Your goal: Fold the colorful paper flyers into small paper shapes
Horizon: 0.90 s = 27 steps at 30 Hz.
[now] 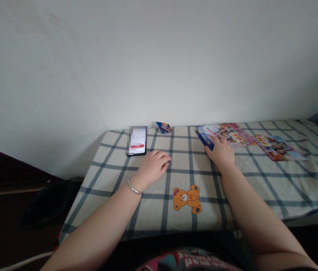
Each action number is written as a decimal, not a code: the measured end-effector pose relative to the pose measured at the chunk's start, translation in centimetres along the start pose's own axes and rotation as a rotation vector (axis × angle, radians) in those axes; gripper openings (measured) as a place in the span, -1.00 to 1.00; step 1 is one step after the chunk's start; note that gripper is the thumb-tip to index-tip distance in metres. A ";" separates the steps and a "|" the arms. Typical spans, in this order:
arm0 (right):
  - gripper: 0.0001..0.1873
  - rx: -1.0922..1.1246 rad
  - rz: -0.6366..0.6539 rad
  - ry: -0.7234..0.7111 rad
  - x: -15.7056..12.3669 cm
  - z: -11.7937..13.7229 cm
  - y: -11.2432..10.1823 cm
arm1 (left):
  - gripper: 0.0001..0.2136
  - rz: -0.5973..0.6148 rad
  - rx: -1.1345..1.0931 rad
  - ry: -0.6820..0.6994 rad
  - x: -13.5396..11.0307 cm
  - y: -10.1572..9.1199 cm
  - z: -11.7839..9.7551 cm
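Note:
My left hand [153,165] lies on the checked tablecloth with its fingers loosely stretched out and nothing in them. It is just right of a black-edged phone [137,145], whose lit screen is partly blurred. On the right, my right hand [221,151] rests over a pile of colourful printed flyers [233,132], fingers apart on the top sheet and thumb near its front left edge. Another flyer [279,147] lies flat to the right, touching or overlapping the pile. A small folded piece of printed paper [163,128] sits near the wall, between phone and pile.
The checked tablecloth [153,210] covers a table against a white wall [159,64]. An orange bear figure [187,198] shows on the cloth between my forearms. A black plastic bag [48,203] is low on the left, beside the table. A pale cable [26,261] runs at lower left.

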State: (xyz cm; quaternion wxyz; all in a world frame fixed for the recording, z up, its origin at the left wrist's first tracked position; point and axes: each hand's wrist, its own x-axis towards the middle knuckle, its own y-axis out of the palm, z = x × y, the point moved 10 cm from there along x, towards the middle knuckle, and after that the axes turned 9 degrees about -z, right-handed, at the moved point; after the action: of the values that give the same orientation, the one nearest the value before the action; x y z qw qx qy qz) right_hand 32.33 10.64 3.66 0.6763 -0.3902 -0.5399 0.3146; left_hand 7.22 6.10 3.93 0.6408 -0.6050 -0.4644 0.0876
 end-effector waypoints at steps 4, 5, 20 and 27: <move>-0.56 -0.018 0.054 -0.030 -0.1 0.2 0.1 | -0.85 0.007 -0.008 0.001 -0.1 0.1 0.0; -0.58 -0.021 0.055 -0.038 -0.1 0.3 0.0 | -0.85 0.009 -0.009 0.003 -0.1 0.2 0.1; -0.71 0.003 0.053 -0.029 0.5 -0.6 0.2 | -0.82 0.018 -0.017 0.011 -0.1 0.5 0.3; -0.74 -0.030 0.080 -0.030 0.3 -0.5 -0.2 | -0.82 0.016 -0.016 0.003 -0.2 0.5 0.4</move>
State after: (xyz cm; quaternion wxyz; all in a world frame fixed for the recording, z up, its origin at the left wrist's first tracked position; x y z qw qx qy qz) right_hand 32.89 10.73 3.94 0.6492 -0.4168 -0.5383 0.3392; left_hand 7.06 6.32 3.38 0.6361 -0.6137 -0.4593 0.0880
